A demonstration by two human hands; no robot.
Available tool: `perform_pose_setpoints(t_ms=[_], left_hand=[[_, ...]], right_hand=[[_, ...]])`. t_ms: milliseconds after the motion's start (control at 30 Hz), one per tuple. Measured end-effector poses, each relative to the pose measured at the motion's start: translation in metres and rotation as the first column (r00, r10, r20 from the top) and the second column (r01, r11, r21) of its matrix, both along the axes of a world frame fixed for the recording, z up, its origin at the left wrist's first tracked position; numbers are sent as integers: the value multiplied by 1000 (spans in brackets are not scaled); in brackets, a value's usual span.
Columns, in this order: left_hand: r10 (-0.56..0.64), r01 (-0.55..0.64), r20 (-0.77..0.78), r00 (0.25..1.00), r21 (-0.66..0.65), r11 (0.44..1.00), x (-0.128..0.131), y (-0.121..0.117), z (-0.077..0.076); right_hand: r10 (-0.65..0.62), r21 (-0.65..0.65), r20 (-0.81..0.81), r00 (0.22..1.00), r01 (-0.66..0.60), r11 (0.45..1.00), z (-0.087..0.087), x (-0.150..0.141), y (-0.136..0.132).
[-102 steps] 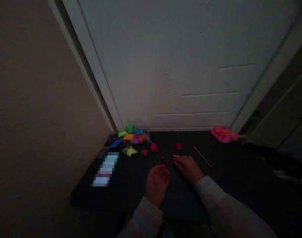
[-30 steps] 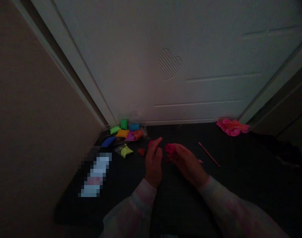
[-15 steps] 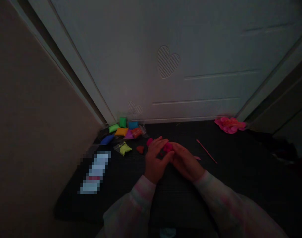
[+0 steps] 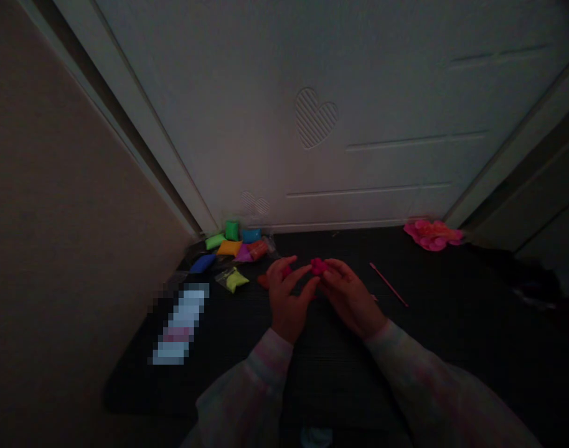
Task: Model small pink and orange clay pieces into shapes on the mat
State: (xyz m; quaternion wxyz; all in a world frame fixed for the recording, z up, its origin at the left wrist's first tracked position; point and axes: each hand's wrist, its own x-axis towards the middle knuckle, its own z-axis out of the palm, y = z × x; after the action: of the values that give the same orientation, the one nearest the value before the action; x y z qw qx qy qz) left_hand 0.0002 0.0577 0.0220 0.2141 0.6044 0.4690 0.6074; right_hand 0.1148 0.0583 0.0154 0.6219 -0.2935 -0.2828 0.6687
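Observation:
In the head view, a small lumpy piece of bright pink modelling clay (image 4: pixel 319 267) sits at the fingertips of my right hand (image 4: pixel 352 297), which is closed on it. My left hand (image 4: pixel 289 305) is just to the left, its thumb and fingers apart; the index fingertip comes close to the clay, and contact is hard to make out in the dim light. Behind the left fingers shows another pink lump (image 4: pixel 286 271), partly hidden. An orange-red clay piece (image 4: pixel 263 281) lies left of that hand. A thin pink modelling stick (image 4: pixel 390 285) rests to the right.
Several bagged clay packs, among them a yellow pack (image 4: pixel 236 279) and a blue pack (image 4: pixel 203 264), lie at the back left of the dark table (image 4: pixel 238 379). A pink flower-like piece (image 4: pixel 432 235) is at the back right. A white door (image 4: pixel 382 99) stands behind.
My left fingers have spread and drawn back leftward from the pink clay, now partly covering the orange-red piece. The clay shows higher at my right fingertips.

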Motion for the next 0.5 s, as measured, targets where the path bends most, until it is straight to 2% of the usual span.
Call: perform_pose_setpoints(t_ms=[233, 500], left_hand=[[-3, 3, 29, 1000, 0, 1000, -1, 3, -3], [-11, 12, -48, 999, 17, 1000, 3, 1, -8]], right_hand=[[-10, 29, -3, 1000, 10, 1000, -1, -2, -1], [-34, -6, -10, 999, 34, 999, 1, -3, -1]])
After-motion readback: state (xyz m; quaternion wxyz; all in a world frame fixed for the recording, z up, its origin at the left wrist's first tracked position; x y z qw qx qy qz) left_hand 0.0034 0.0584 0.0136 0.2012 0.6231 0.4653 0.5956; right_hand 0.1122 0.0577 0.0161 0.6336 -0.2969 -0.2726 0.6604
